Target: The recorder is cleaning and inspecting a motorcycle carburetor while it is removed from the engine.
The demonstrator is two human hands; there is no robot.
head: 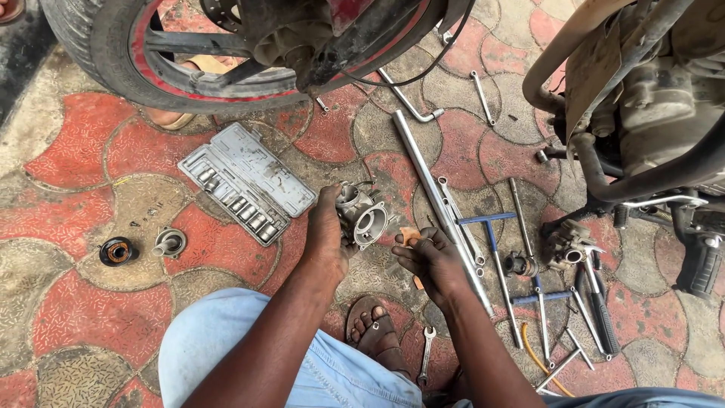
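Note:
My left hand (326,236) grips a grey metal carburettor (361,213) held a little above the paved ground, its round bore facing right. My right hand (427,259) is just to the right of it, fingers pinched on a small orange-brown piece (410,237). The two hands are a short gap apart. My sandalled foot (373,326) rests on the ground below them.
An open grey socket set case (245,181) lies left of the hands. A long metal tube (438,200), blue T-handle wrenches (495,249), screwdrivers and spanners lie to the right. A motorcycle wheel (226,53) stands above, an engine (649,106) at upper right. Two round parts (143,248) lie far left.

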